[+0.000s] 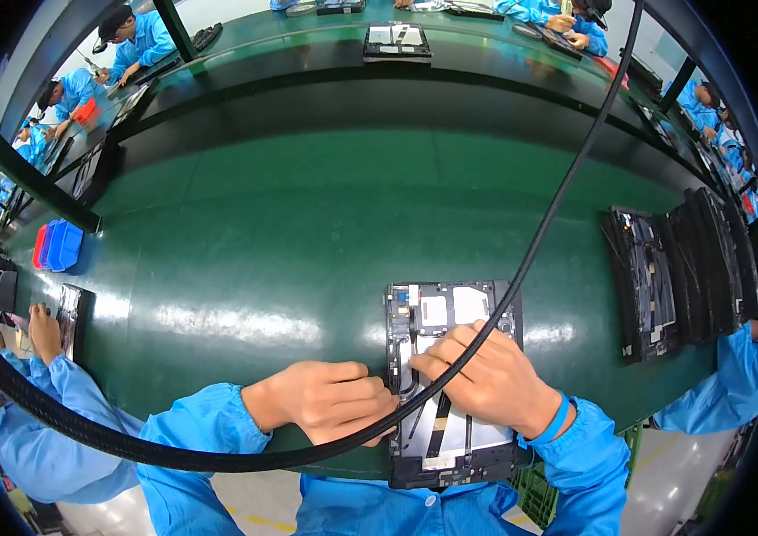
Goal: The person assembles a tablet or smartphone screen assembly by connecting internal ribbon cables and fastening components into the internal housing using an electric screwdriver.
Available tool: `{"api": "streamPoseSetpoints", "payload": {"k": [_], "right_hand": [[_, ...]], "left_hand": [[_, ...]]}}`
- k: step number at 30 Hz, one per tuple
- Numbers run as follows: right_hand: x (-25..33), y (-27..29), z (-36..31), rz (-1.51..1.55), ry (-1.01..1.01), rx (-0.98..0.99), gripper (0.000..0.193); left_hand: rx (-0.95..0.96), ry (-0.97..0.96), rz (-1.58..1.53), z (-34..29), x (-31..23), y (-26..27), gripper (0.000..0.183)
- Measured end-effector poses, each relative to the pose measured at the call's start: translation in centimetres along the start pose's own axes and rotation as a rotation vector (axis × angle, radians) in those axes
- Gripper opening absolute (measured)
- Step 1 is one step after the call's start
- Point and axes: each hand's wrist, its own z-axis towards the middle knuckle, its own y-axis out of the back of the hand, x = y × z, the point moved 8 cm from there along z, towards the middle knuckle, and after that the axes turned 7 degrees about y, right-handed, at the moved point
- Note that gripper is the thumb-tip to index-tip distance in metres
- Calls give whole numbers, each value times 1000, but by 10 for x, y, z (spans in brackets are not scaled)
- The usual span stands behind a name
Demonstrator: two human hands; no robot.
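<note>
An opened flat electronic device, with a black frame and silver panels inside, lies in front of me at the near edge of the green bench. My left hand is closed, its curled fingertips on the device's left edge. Over the middle of the device, my right hand has its fingers bent together in a pinch against the inside parts. Whatever sits between those fingertips is too small or hidden to name. A blue band circles my right wrist. Part of the device is covered by my right hand and a thick black cable.
The black cable sweeps across the view in front of my hands. Several similar black devices stand in a row at right. Blue bins sit at left. Another device lies on the far raised shelf. Co-workers sit on both sides and beyond.
</note>
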Motion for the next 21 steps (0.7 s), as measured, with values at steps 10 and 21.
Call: {"api": "streamPoseSetpoints", "payload": {"k": [10,21], "right_hand": [[-1,-1,12,-80,61,10,34],[-7,-11,10,-68,9,-73,19]], "left_hand": [[-23,-28,-105,3,7,-8,17],[25,-10,-86,-1,11,-5,14]]}}
